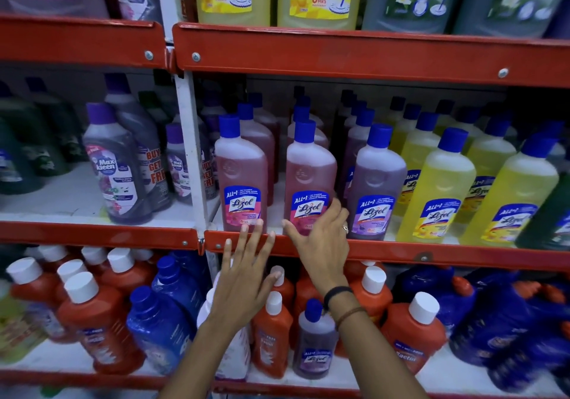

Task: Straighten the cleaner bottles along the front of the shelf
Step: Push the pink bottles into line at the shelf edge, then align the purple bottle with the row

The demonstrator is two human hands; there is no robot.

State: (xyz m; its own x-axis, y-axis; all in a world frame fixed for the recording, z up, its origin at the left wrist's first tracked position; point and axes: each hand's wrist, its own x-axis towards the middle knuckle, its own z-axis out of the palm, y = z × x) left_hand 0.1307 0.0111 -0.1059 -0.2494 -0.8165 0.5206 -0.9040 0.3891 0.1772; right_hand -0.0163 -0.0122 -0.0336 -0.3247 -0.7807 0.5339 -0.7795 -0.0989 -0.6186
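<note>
On the middle shelf, behind its red front lip (pixel 401 252), stands a row of blue-capped cleaner bottles. A pink bottle (pixel 242 176) is at the left, a second pink bottle (pixel 310 179) beside it, then a purple bottle (pixel 377 183) and yellow bottles (pixel 438 192). My right hand (pixel 320 238) wraps around the base of the second pink bottle, thumb at its left and fingers at its right. My left hand (pixel 246 278) is spread flat with fingers apart, its fingertips reaching the foot of the first pink bottle.
A white upright post (pixel 192 152) divides the shelving; grey Maxkleen bottles (pixel 117 167) stand left of it. Large yellow and dark cans fill the shelf above. Orange bottles (pixel 98 318) and blue bottles (pixel 163 315) crowd the shelf below my arms.
</note>
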